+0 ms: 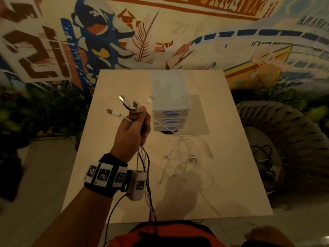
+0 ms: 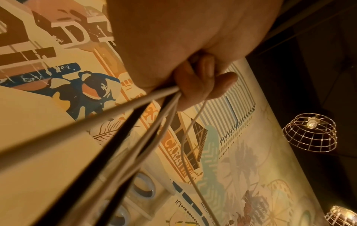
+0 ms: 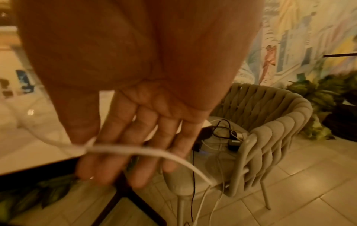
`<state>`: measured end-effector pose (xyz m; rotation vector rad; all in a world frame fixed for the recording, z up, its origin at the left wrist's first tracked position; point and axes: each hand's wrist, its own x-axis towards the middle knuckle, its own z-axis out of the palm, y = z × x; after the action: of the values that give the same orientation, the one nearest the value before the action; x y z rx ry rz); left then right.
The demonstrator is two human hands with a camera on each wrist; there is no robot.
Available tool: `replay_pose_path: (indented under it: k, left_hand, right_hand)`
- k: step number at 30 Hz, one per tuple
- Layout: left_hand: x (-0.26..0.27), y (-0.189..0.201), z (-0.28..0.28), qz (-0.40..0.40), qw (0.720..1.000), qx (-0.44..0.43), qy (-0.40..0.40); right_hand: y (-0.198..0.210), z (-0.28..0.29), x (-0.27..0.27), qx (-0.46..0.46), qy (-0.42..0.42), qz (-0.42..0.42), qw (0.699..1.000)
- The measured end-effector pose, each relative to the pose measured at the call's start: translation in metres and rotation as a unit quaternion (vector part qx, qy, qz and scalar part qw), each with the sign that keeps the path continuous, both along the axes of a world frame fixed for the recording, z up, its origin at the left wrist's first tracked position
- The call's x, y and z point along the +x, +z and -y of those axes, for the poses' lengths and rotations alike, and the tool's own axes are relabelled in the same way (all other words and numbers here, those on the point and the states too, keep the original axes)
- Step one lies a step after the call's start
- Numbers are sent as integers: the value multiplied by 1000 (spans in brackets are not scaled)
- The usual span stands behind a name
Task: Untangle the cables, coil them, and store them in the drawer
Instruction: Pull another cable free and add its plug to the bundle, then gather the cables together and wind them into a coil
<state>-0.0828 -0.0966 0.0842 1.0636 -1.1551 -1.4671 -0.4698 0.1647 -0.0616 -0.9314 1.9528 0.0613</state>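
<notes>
Cables are split between two places: a loose white tangle (image 1: 187, 157) lies on the table (image 1: 106, 175) in front of the drawer unit (image 1: 170, 111), and a bundle (image 1: 145, 168) hangs from our raised left hand (image 1: 132, 130). We judge the table serves as the sorting surface, with the drawers, all shut so far as we can see, standing at its far side until coils are ready. Our left hand is closed in a fist around the bundle just below the plugs (image 1: 127, 104), which fan out above the fingers; gathering the ends there probably lets the strands hang straight so we can draw them apart. Our right hand (image 3: 135, 145), down beside the table near a woven chair (image 3: 270, 130), has its fingers extended with a white cable (image 3: 146, 150) lying across them, the thumb apparently pressing on it; likely it runs along one strand.
</notes>
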Motion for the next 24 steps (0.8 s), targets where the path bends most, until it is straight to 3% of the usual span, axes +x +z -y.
replay_pose_path:
  k: [4, 7, 12, 17, 24]
  left_hand:
    - [-5, 7, -8, 17, 994, -29, -107]
    - [-10, 12, -16, 18, 981, -33, -191]
    - [-22, 17, -29, 48, 962, -33, -267]
    - [-30, 23, -38, 62, 957, -28, -283]
    - [-25, 27, -36, 129, 958, -84, -240]
  right_hand:
    - [3, 13, 9, -41, 74, 15, 996]
    - [43, 61, 34, -186, 125, 1, 975]
    - [146, 162, 113, -452, 171, 80, 872]
    - [189, 203, 176, -522, 134, 153, 828]
    - [194, 207, 184, -531, 112, 241, 805]
